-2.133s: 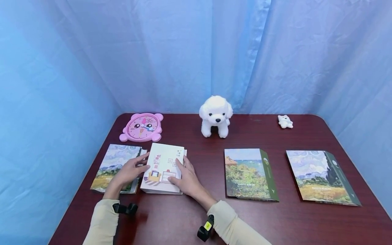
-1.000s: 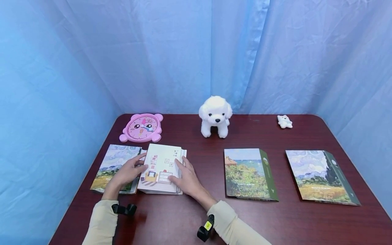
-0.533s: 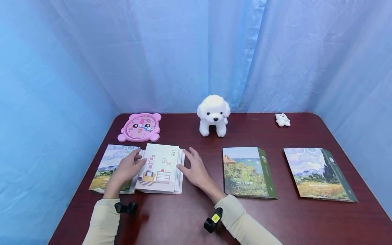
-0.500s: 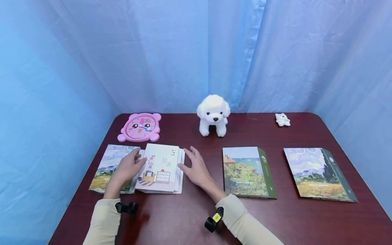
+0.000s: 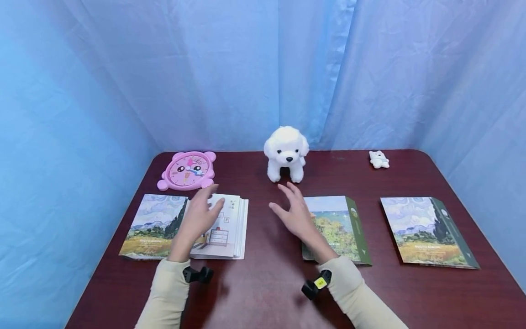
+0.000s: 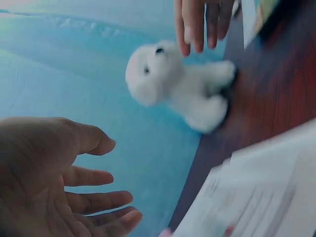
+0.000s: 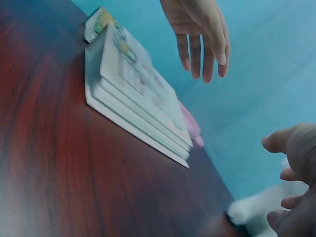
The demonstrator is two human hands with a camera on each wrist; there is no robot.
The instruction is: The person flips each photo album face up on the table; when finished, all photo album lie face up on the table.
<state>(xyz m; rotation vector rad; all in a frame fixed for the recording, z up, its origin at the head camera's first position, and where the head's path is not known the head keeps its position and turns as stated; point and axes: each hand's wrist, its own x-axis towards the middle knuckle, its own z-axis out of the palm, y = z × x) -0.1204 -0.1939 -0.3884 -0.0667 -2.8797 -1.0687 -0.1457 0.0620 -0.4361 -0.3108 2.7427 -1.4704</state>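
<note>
My left hand [image 5: 198,218], fingers relaxed and holding nothing, hovers over the left part of a white photo album [image 5: 231,224] with a drawn room on its cover. The right wrist view shows that closed album [image 7: 140,98] lying flat, its thick page edges visible and the left hand [image 7: 200,37] above it. My right hand [image 5: 297,219] is raised with spread fingers, also holding nothing. It overlaps the upper left of a green-spined photo album [image 5: 334,228] in the head view. Immediately left of the white album lies an album with a painted wheat field [image 5: 154,226].
A second wheat-field album [image 5: 425,233] lies at the right. Along the back stand a pink bear-shaped clock [image 5: 186,171], a white plush dog [image 5: 286,153] and a small white bear figure [image 5: 379,160]. Blue curtains [image 5: 230,82] hang behind the dark red table [image 5: 263,283].
Both hands have left the white album and risen to the right, the right hand farther. Earlier they were at its sides while it shifted slightly left, beside the wheat-field album.
</note>
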